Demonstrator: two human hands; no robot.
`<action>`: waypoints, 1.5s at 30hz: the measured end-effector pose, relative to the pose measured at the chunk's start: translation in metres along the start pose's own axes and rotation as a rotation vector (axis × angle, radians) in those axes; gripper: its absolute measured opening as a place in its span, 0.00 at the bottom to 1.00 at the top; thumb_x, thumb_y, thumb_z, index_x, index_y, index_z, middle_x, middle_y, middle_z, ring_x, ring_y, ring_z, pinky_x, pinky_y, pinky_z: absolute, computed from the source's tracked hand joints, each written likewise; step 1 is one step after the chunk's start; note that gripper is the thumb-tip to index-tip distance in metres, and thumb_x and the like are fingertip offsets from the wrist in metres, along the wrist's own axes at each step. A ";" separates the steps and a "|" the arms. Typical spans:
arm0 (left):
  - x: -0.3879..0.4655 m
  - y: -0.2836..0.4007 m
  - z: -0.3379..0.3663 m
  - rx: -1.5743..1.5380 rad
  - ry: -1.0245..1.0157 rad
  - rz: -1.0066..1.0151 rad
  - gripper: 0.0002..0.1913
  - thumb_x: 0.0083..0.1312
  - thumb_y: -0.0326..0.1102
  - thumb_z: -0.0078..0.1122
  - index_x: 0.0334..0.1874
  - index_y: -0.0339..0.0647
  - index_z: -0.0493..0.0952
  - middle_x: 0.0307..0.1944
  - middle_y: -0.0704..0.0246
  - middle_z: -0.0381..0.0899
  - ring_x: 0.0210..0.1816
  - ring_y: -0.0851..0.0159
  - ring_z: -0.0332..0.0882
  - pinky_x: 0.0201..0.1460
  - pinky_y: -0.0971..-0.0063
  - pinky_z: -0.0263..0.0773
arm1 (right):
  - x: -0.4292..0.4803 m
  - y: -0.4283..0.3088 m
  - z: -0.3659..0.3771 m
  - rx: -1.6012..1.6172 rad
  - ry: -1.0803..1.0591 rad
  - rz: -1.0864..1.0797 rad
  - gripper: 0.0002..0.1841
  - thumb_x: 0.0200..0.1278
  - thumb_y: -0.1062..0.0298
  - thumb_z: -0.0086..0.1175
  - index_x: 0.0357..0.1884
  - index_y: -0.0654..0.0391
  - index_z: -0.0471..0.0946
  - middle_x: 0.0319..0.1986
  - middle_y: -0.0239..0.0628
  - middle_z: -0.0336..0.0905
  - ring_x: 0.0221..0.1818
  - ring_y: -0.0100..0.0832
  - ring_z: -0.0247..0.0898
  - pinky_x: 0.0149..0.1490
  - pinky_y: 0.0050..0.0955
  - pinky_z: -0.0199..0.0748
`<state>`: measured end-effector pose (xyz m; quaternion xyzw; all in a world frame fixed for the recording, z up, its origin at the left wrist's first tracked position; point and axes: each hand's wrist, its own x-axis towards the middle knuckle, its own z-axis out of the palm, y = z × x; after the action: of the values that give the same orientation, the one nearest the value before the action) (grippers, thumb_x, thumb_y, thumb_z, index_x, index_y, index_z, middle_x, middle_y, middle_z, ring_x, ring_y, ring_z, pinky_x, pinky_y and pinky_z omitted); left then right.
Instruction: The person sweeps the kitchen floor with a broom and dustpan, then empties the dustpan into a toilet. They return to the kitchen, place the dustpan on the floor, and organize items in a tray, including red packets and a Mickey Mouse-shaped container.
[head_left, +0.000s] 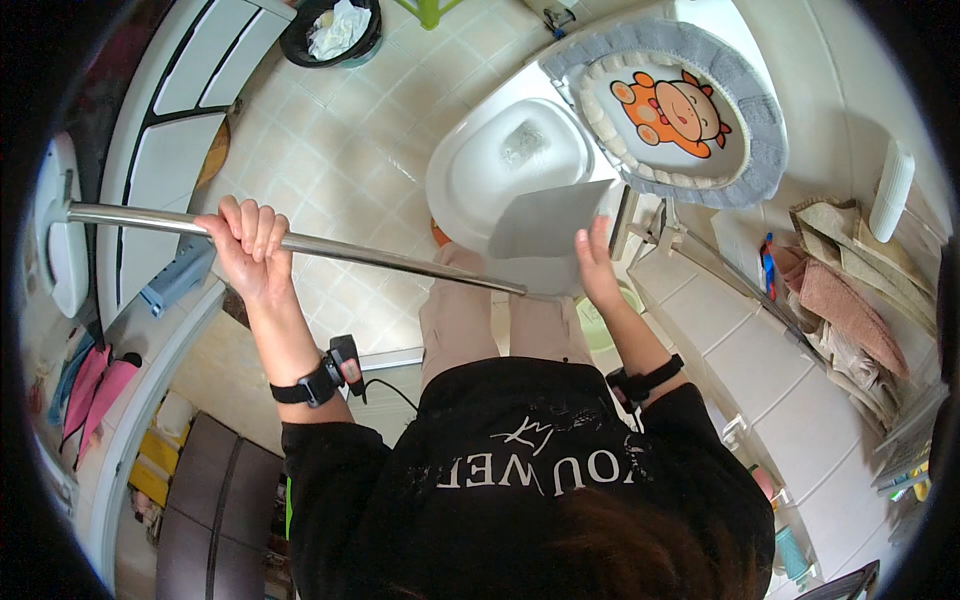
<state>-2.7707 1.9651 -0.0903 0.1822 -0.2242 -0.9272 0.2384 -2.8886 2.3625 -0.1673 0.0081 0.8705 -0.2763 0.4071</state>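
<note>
My left hand (251, 240) is wrapped around a shiny metal pole (375, 259) that slants across the view. The pole's right end meets the lower part of a flat grey panel (544, 232), which hangs over the front of the white toilet bowl (465, 169). At its far left, the pole reaches a rounded whitish plastic piece (64, 247); whether they are joined is unclear. My right hand (598, 262) is beside the panel's right edge, fingers extended; contact with the edge cannot be told for sure. The raised toilet lid (675, 116) has a grey fabric cover.
A black-lined bin (330, 45) stands on the tiled floor (345, 150) near a white cabinet (165, 157). A blue plastic box (176, 277) is at left. Towels (847, 300) hang at right by a metal rail (742, 289). A pale green basin (600, 330) lies below my right hand.
</note>
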 end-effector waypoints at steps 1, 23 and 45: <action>0.000 0.000 0.002 -0.013 -0.004 0.017 0.22 0.64 0.53 0.38 0.18 0.44 0.57 0.09 0.78 0.51 0.10 0.79 0.49 0.14 0.88 0.50 | -0.002 0.002 0.006 0.067 0.136 -0.122 0.32 0.64 0.59 0.37 0.63 0.68 0.41 0.64 0.55 0.34 0.67 0.45 0.31 0.67 0.34 0.31; -0.127 0.023 0.151 0.127 -0.271 0.213 0.20 0.60 0.49 0.51 0.17 0.46 0.58 0.08 0.79 0.57 0.07 0.82 0.53 0.08 0.91 0.48 | -0.028 0.082 -0.075 0.762 -0.300 0.236 0.43 0.55 0.28 0.23 0.63 0.55 0.51 0.60 0.41 0.53 0.60 0.39 0.53 0.57 0.45 0.54; -0.351 0.157 0.139 0.500 -0.248 0.728 0.20 0.52 0.25 0.55 0.10 0.48 0.55 0.03 0.79 0.58 0.05 0.82 0.55 0.08 0.92 0.54 | -0.068 -0.056 0.056 0.144 -0.919 0.045 0.46 0.53 0.44 0.50 0.64 0.62 0.41 0.53 0.51 0.63 0.50 0.36 0.65 0.49 0.31 0.68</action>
<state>-2.4878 2.0715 0.1854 0.0311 -0.5174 -0.7154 0.4685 -2.8174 2.3024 -0.1210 -0.0682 0.5781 -0.3019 0.7549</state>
